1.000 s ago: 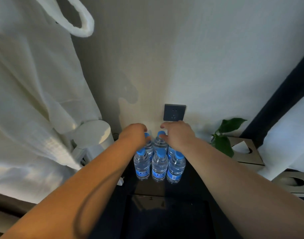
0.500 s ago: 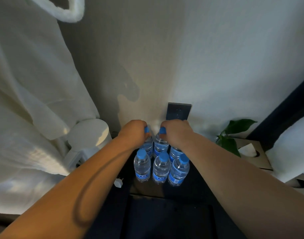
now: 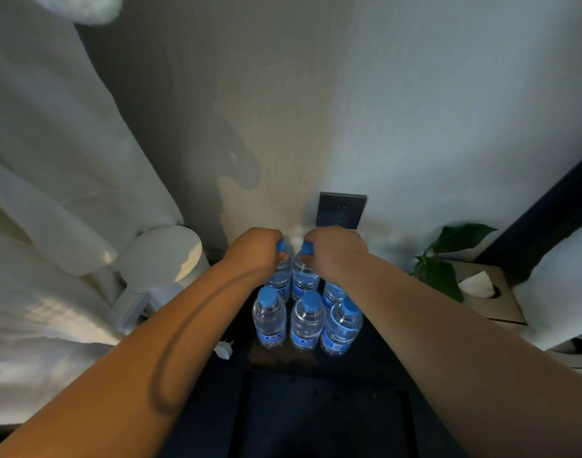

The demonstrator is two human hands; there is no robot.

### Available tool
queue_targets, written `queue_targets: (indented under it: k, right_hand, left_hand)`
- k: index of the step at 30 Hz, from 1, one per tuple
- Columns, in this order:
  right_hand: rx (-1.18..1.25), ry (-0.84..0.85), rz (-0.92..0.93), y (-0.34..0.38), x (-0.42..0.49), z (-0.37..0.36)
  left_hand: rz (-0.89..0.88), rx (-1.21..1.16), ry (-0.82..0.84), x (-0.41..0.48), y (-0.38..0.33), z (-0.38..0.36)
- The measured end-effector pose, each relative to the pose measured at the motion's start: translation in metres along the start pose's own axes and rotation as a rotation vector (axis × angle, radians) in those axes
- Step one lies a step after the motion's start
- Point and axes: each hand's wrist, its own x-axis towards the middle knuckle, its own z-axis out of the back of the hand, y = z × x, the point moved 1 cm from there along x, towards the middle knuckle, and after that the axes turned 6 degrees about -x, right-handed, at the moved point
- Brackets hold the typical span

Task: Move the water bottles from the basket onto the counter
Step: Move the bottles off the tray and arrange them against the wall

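Water bottles (image 3: 307, 322), six in all with blue caps and blue labels, stand upright in two rows of three on the dark desk (image 3: 378, 365); the near row stands free and untouched, its bottles just beside one another. Both arms reach over that row to the far one. The left hand (image 3: 258, 252) has its fingers curled round the cap of the back-left bottle (image 3: 281, 279); the right hand (image 3: 335, 251) grips the cap of the back-middle bottle (image 3: 302, 276) in the same way; the third back bottle (image 3: 332, 290) is half hidden under the right wrist. A second ago the hands lay more loosely over the back row, the right one lower and spread; now both are tight fists on the two caps, the knuckles nearly touching; the bottles themselves have not visibly shifted.

One white plug (image 3: 224, 350) lies on the desk left of the near row; one white kettle (image 3: 164, 256) stands beyond it; one green plant (image 3: 445, 259) and two tissue boxes (image 3: 491, 292) sit to the right; one dark wall socket (image 3: 341, 211) is on the wall just behind the hands; a white robe (image 3: 51, 193) hangs at the far left.
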Motion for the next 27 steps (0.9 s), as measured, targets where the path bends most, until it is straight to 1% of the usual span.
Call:
queue_targets:
  k: [7,10,13,15,19,23,27]
  right_hand:
    - [-0.018,0.010,0.015,-0.002,0.003,0.004]
    - [-0.020,0.017,0.009,-0.001,0.004,0.006]
    - [-0.043,0.026,0.009,0.001,0.007,0.006]
    - [-0.047,0.034,0.009,0.001,0.008,0.006]
    - [-0.041,0.039,0.001,-0.001,0.007,0.006]
    - [-0.013,0.036,0.024,-0.003,0.006,0.004]
    - [0.014,0.031,0.089,-0.005,0.004,0.003]
  left_hand:
    - [0.012,0.000,0.002,0.001,0.000,0.000]
    - [0.015,-0.008,0.035,0.002,0.000,0.003]
    - [-0.008,-0.020,0.069,0.005,0.002,0.009]
    - [-0.028,-0.026,0.056,0.006,0.002,0.012]
    - [0.015,-0.028,0.052,0.005,-0.001,0.008]
    - [0.029,-0.051,0.059,0.005,-0.001,0.006]
    - [0.020,-0.063,0.052,0.003,0.001,0.007]
